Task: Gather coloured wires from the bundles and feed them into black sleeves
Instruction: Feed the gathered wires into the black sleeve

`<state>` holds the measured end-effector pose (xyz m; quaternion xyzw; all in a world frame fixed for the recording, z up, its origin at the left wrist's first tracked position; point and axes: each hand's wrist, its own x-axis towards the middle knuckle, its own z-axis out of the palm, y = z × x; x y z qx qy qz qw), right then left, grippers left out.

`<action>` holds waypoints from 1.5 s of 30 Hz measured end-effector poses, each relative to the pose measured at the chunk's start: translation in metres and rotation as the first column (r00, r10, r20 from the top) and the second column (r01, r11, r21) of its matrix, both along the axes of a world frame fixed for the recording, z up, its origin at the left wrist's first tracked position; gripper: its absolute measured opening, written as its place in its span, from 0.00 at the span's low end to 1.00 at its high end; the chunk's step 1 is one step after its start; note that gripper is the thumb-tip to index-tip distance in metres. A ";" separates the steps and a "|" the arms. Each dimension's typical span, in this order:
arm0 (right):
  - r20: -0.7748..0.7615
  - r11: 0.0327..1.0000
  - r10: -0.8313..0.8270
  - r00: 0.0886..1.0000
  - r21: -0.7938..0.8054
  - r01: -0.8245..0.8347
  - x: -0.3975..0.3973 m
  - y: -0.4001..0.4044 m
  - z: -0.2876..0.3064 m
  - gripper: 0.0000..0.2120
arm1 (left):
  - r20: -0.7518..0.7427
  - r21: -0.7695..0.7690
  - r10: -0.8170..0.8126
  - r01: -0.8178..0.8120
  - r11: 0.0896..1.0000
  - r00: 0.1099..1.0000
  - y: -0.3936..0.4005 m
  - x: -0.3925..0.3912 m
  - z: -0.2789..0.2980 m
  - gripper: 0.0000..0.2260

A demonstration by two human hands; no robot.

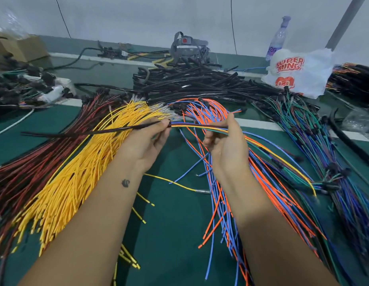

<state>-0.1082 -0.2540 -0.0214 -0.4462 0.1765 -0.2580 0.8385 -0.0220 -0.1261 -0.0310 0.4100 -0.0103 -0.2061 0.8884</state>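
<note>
The left hand point(147, 141) pinches the mouth of a black sleeve point(92, 132) between fingertips and thumb, and the sleeve trails away leftward over the yellow wire bundle point(76, 174) and the red-and-black bundle point(24, 170). The right hand point(225, 145) grips a gathered set of coloured wires point(198, 126), which run level from it across the short gap to the sleeve's mouth at the left fingertips; their tails arc off to the right and down. Beneath both hands, orange and blue wires point(218, 199) lie spread on the green table point(175, 223). A heap of black sleeves point(200, 81) sits farther back, with a white plastic bag point(297, 71) to its right.
</note>
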 end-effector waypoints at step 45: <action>-0.018 0.967 -0.082 0.996 -0.241 0.075 -0.007 0.009 0.010 0.18 | 0.196 0.117 -0.164 0.142 0.983 0.967 -0.002 -0.015 0.009 0.08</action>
